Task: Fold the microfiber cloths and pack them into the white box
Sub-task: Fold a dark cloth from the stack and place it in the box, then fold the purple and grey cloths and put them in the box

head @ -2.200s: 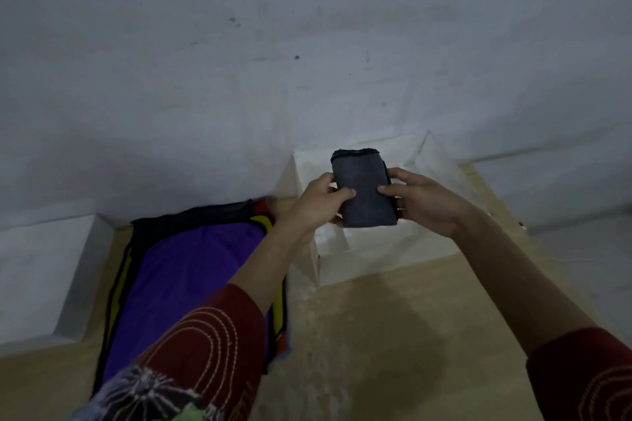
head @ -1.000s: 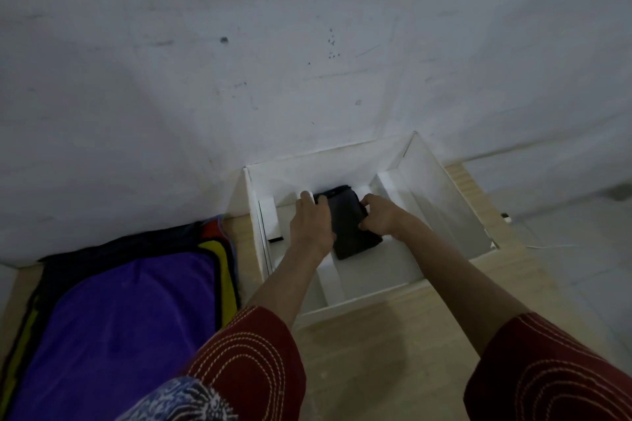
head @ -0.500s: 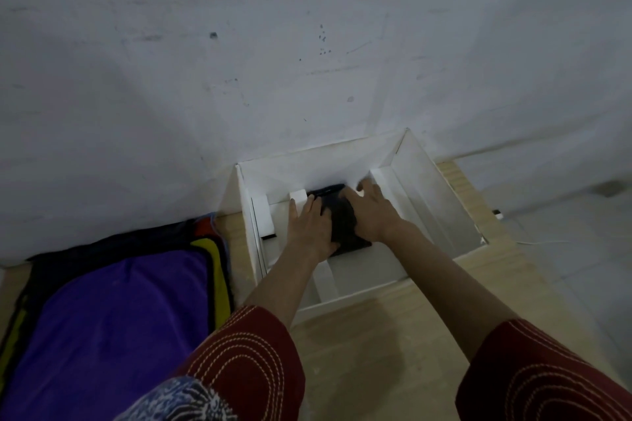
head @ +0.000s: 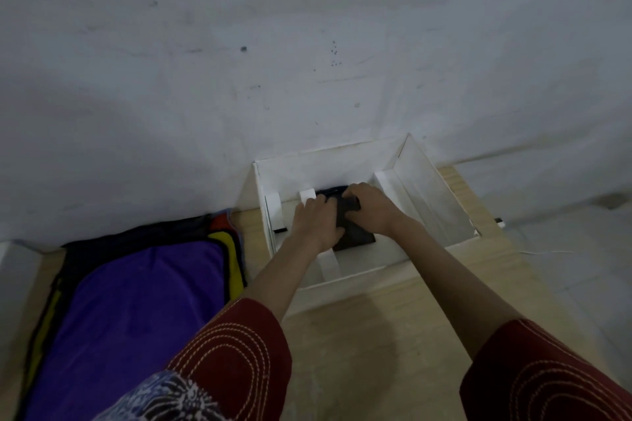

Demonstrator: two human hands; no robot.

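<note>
Both sets of fingers down in the white box (head: pixel 441 191), on one target. Pinching with the right fingers (head: pixel 352 200): curled tight over the far end of the dark folded cloth (head: pixel 357 236), clamped on the fabric. Pressing with the left fingers (head: pixel 319 203): packed close together along the cloth's left edge, tips bent down out of sight. Grip or plain push, impossible to tell. So, trapped under and between the fingers, that cloth: flat on the box floor, near corner poking out below the right hand (head: pixel 372 215), left side covered by the left hand (head: pixel 316 225). Sitting in the middle compartment, just right of a white divider strip (head: pixel 328 265), with another strip (head: pixel 384 181) off to its right.

Moving outward: bare forearms crossing the near rim, then dark red sleeves (head: pixel 232 352) with pale stitching. Box pushed up against the pale wall (head: pixel 239 44), resting on a light wooden tabletop (head: pixel 359 369). Off to the left, apart from the box, a flat stack of cloths (head: pixel 136 318): purple on top, yellow, red and dark edges peeking out beneath.
</note>
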